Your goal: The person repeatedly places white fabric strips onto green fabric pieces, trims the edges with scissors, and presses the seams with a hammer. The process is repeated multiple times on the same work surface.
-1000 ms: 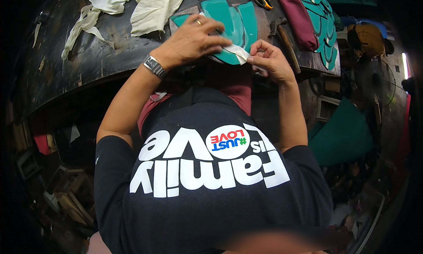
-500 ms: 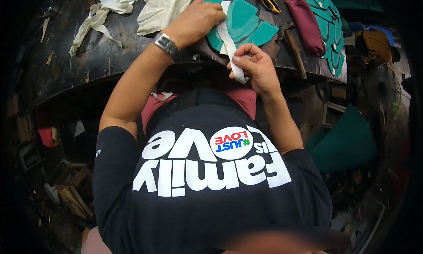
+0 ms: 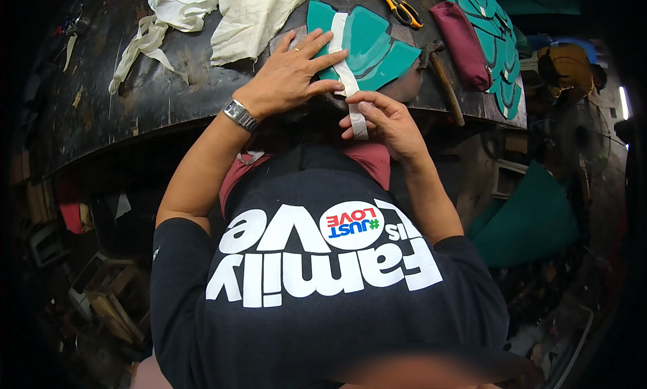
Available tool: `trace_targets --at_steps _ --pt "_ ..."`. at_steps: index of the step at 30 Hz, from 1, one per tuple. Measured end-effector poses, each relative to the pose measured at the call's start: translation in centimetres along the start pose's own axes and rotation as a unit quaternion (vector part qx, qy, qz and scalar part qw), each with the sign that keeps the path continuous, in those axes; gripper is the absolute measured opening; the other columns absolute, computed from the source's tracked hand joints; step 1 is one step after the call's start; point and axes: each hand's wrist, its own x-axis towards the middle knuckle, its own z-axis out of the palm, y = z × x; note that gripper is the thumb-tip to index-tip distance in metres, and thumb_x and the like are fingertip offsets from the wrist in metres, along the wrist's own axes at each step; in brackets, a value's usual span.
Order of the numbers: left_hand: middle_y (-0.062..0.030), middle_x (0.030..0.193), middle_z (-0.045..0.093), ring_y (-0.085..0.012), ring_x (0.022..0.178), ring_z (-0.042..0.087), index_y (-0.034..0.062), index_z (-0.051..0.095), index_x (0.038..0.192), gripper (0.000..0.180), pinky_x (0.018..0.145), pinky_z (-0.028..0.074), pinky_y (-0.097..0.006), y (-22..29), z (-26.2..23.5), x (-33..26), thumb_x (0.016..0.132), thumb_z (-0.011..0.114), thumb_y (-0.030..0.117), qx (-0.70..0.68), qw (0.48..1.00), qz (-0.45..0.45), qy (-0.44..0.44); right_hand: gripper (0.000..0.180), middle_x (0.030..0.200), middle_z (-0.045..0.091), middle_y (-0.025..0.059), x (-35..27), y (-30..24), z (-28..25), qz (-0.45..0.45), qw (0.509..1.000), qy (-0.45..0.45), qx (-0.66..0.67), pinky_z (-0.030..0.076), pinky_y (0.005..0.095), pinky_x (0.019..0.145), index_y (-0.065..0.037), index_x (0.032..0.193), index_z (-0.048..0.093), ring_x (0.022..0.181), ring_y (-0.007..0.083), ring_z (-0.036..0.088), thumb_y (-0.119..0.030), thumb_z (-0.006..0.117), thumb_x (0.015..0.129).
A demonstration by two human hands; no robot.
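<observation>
Green shaped sheet pieces lie together at the near edge of the dark table. A narrow white fabric strip runs down across them and hangs past their near end. My left hand lies palm down with fingers spread, its fingertips on the strip and the green piece's left part. The loose lower end of the strip is pinched between the thumb and fingers of my right hand, just off the table edge.
A hammer with a wooden handle and orange-handled scissors lie right of the pieces. Beyond are a maroon zipped pouch and stacked green pieces. Cream cloth and a white cloth scrap lie at left on the table.
My left hand has come down and toward me, from gripping near the strip's top to lying flat with fingers spread. My right hand and the strip's end have dropped slightly.
</observation>
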Motion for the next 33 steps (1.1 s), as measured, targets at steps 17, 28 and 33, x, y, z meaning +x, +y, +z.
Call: trace_targets --at_steps 17,28,33 --pt "-0.0149 0.141 0.057 -0.0337 0.135 0.05 0.0086 0.06 0.136 0.051 0.117 0.034 -0.048 3.1 -1.5 -3.0 0.086 0.068 0.009 -0.165 0.984 0.026 0.064 0.065 0.124 0.065 0.0172 -3.1 -5.0 5.0 -0.074 0.991 -0.11 -0.036 0.05 0.0366 0.102 -0.004 0.155 0.035 0.111 0.0236 0.068 -0.004 0.064 0.097" --pt "-0.0061 0.127 0.069 -0.0301 0.128 0.057 0.0112 0.073 0.115 0.052 0.109 0.046 -0.042 -3.4 -2.1 -1.5 0.073 0.06 -0.015 -0.174 0.981 0.053 0.063 0.038 0.101 0.075 0.0157 -1.2 -9.2 5.4 -0.206 0.81 -0.061 -0.545 0.058 0.0341 0.082 -0.004 0.129 0.067 0.091 0.0161 0.073 -0.022 0.07 0.096" --pt "-0.0104 0.132 0.066 -0.0328 0.124 0.059 0.0092 0.068 0.123 0.052 0.105 0.048 -0.042 -1.2 -2.9 -2.5 0.078 0.056 -0.015 -0.171 0.982 0.004 0.08 0.034 0.1 0.075 0.0083 11.4 -12.5 -9.1 -0.297 0.736 0.272 -0.545 0.054 0.0292 0.08 -0.009 0.122 0.072 0.089 0.0151 0.07 -0.03 0.07 0.096"
